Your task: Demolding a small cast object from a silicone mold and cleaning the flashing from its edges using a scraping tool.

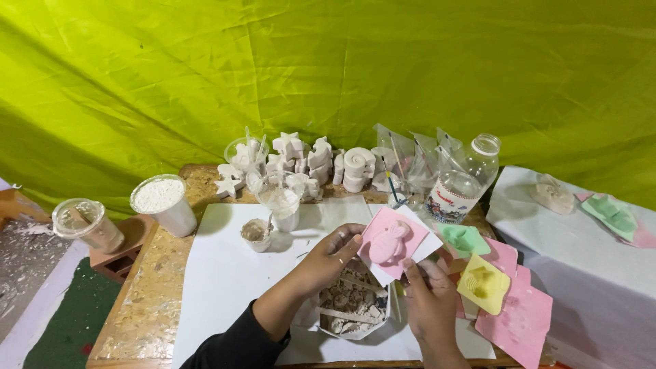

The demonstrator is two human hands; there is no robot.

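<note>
Both my hands hold a pink square mould [389, 240] with a rounded animal shape raised in its middle. My left hand [328, 260] grips its left edge with fingers and thumb. My right hand [429, 294] pinches its lower right corner. The mould is tilted up above a white tray [383, 321] filled with broken plaster pieces and a few sticks. Under everything lies a white sheet [225, 273] on a wooden table [147, 301].
A green mould [463, 239], a yellow mould [484, 283] and pink moulds [519, 321] lie at right. Behind stand a clear plastic bottle [461, 181], white plaster casts [321, 164], cups of white powder [162, 202] and paste [257, 234]. A white-covered table [581, 273] is at right.
</note>
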